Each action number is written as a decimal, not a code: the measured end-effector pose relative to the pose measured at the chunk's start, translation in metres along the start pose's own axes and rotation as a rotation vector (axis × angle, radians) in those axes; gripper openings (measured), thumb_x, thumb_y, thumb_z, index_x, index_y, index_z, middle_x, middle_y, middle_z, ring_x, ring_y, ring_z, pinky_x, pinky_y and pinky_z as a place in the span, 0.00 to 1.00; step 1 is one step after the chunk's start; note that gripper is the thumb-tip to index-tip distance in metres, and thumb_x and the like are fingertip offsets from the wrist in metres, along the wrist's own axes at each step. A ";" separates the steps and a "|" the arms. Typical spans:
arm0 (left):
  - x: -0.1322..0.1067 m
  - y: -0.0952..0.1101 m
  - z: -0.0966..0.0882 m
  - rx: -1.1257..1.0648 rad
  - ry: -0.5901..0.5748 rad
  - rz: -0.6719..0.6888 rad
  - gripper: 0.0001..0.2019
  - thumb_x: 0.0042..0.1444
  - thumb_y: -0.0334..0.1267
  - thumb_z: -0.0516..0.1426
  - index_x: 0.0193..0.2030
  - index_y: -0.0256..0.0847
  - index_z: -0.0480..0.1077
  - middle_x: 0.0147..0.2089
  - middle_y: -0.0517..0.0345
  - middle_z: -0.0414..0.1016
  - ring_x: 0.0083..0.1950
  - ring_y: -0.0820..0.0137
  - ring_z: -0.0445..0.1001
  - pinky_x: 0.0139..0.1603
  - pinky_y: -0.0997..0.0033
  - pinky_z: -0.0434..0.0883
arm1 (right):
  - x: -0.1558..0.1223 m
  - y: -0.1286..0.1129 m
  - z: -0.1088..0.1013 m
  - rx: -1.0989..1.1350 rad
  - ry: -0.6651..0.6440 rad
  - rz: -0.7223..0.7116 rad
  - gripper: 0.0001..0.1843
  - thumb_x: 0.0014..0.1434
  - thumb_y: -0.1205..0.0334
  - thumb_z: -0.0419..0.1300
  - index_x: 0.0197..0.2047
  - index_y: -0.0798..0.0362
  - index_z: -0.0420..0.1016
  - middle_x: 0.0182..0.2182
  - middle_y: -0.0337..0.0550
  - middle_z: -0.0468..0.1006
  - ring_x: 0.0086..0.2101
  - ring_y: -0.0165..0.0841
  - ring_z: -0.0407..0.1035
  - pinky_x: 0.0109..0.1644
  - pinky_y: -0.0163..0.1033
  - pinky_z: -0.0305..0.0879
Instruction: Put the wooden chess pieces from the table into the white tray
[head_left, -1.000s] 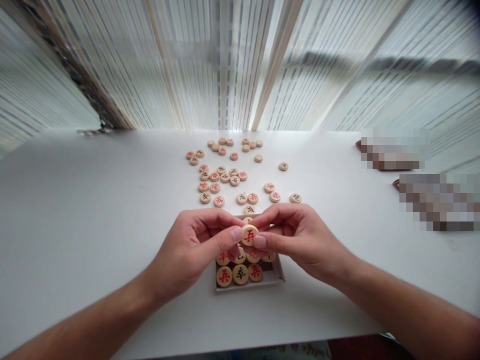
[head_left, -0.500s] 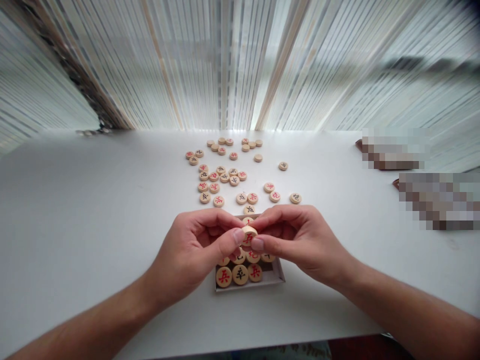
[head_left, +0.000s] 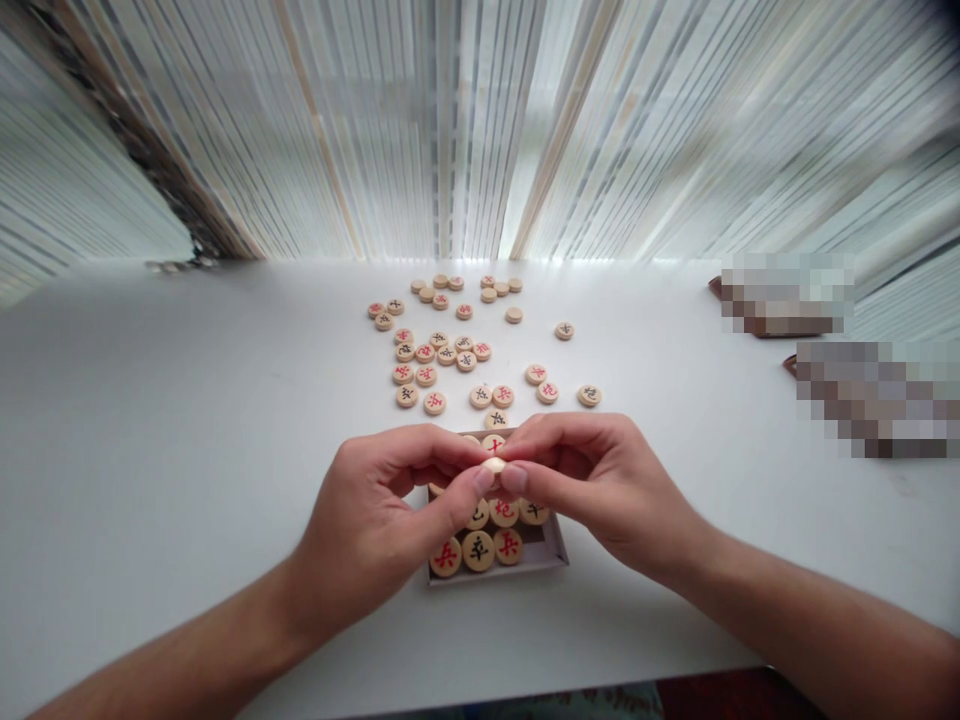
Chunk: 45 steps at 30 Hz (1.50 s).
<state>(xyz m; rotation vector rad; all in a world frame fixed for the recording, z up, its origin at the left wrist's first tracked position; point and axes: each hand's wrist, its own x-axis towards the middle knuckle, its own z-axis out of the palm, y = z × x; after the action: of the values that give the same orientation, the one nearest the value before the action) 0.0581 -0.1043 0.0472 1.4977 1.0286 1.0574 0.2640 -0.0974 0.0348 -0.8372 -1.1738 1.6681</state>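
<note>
Between the thumbs and fingers of both hands is a round wooden Chinese chess piece (head_left: 494,465), its face mostly hidden by the fingertips. My left hand (head_left: 409,490) pinches it from the left, my right hand (head_left: 592,470) from the right. Below them lies a shallow open box (head_left: 559,550) holding rows of larger-looking pieces with red and black characters. In its front row are a red piece (head_left: 445,556), a black piece (head_left: 478,550) and another red piece (head_left: 508,546), with a gap at the right end. My hands cover part of the box.
Many loose pieces are scattered beyond the box on the white table (head_left: 187,450), among them one black-marked piece (head_left: 589,395) at the right. Two blurred-out objects (head_left: 787,295) stand at the far right. A striped curtain (head_left: 390,130) hangs behind the table.
The held piece has been tilted, so its red character no longer shows and its pale edge faces me. Both hands stay close together over the box.
</note>
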 end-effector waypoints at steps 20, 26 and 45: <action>0.003 -0.004 0.002 -0.375 -0.019 -0.159 0.13 0.58 0.27 0.74 0.47 0.48 0.89 0.42 0.57 0.92 0.43 0.67 0.91 0.47 0.78 0.87 | 0.002 -0.003 -0.005 0.204 -0.043 0.170 0.15 0.60 0.58 0.80 0.50 0.47 0.92 0.38 0.46 0.91 0.35 0.32 0.87 0.49 0.33 0.85; 0.002 -0.005 -0.001 -0.315 -0.009 -0.135 0.14 0.57 0.28 0.74 0.47 0.49 0.89 0.42 0.58 0.92 0.42 0.67 0.91 0.45 0.80 0.87 | 0.002 0.000 -0.006 0.213 -0.043 0.186 0.21 0.55 0.62 0.83 0.52 0.47 0.91 0.38 0.46 0.92 0.35 0.33 0.87 0.46 0.33 0.85; 0.000 -0.004 0.001 -0.160 -0.012 0.070 0.16 0.56 0.27 0.74 0.48 0.52 0.89 0.43 0.60 0.92 0.40 0.69 0.91 0.45 0.84 0.84 | -0.002 0.001 -0.003 0.270 -0.042 0.155 0.20 0.43 0.72 0.86 0.41 0.53 0.91 0.33 0.44 0.91 0.34 0.33 0.87 0.44 0.30 0.85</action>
<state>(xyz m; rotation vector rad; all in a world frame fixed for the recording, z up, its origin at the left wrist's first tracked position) 0.0592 -0.1040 0.0434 1.4168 0.8675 1.1512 0.2673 -0.0983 0.0331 -0.7399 -0.9021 1.9278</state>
